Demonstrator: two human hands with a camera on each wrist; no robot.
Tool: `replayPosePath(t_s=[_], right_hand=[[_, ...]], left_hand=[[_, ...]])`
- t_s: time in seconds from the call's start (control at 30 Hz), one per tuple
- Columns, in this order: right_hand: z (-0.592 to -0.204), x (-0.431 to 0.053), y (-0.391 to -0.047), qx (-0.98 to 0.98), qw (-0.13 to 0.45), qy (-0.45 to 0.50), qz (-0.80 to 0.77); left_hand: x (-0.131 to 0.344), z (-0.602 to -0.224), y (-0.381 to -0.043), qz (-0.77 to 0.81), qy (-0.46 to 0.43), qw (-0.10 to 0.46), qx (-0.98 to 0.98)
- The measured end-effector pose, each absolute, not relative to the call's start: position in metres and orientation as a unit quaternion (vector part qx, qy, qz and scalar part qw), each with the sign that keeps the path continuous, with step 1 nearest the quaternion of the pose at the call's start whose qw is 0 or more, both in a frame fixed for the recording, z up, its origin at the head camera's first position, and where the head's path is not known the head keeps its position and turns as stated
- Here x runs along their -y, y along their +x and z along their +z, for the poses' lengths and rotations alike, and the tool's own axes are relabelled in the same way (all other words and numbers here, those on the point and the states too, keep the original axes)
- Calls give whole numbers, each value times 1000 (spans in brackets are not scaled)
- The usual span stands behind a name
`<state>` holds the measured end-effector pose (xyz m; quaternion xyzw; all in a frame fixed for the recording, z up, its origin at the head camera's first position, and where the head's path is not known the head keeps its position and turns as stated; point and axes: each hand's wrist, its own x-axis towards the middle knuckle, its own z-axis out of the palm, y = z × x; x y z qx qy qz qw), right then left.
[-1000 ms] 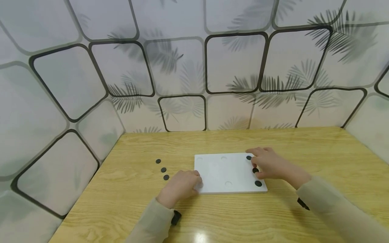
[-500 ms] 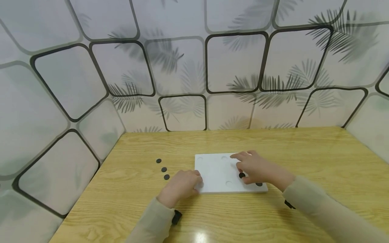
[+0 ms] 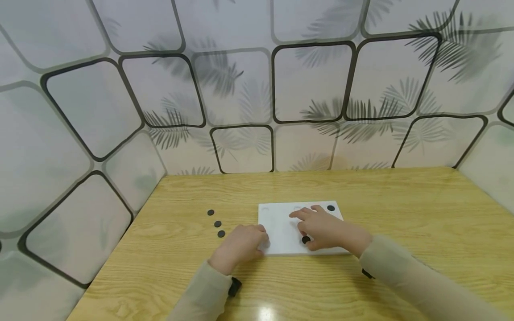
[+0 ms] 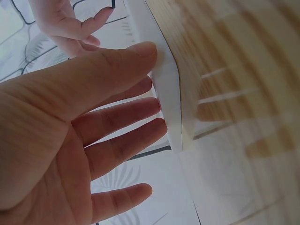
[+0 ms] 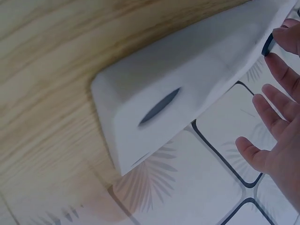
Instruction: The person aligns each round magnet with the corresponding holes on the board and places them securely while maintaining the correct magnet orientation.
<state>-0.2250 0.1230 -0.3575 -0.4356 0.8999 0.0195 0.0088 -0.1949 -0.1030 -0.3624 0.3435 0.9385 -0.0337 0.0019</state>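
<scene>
Nearest, at the bottom of the head view, two light sleeves reach in, each with a dark wrist-worn device (image 3: 234, 286) beneath it. The left hand (image 3: 241, 244) lies at the white board's (image 3: 283, 229) 8 o'clock corner, its thumb and straight fingers against the edge, bracing rather than clenching. The board lies flat on the wooden table (image 3: 140, 276), its long axis running from 9 to 3 o'clock.

The right hand (image 3: 327, 229) comes in from 4 o'clock, fingers pointing toward 10. Thumb and forefinger pinch a black disc (image 3: 306, 240) at the board's 6 o'clock recess; the right wrist view shows this disc tilted, nearly edge-on, and whether it touches the board cannot be told. That view also shows a second disc (image 5: 159, 107) set in the board's 4 o'clock corner.

Farther off, a third disc (image 3: 331, 208) lies flat at the board's 2 o'clock corner, and shallow recesses show at 10 and 12. Beyond the 9 o'clock side, three loose discs (image 3: 217, 224) form a row slanting from 5 to 11 o'clock. The patterned wall (image 3: 305, 147) rises behind.
</scene>
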Motion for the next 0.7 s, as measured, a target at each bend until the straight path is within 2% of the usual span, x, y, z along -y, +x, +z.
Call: replayPosePath(t_s=[0.7], right_hand=[[-360, -117, -222, -896, 14, -444, 20]], left_hand=[[102, -361, -195, -34, 342, 7, -939]])
